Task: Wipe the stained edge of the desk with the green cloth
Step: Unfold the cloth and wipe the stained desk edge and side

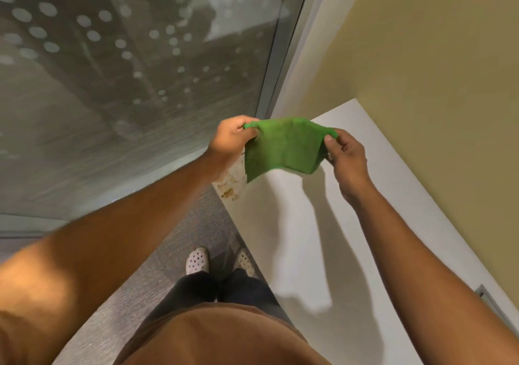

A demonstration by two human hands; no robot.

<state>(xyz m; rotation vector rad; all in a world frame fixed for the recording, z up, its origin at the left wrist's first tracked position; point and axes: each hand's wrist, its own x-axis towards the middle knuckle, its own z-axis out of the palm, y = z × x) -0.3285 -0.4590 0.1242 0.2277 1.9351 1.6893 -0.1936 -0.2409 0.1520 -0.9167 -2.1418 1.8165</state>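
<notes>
Both hands up in the air over the white desk (351, 224). Left hand (229, 140) pinches one top corner of the green cloth (283, 147), right hand (346, 155) pinches the other; cloth hangs spread between them, clear of the desk. Brown stains (229, 189) sit on the desk edge just below the left grip.

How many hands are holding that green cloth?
2: the left hand pinches one top corner of the green cloth, the right hand the other, above the desk.
</notes>
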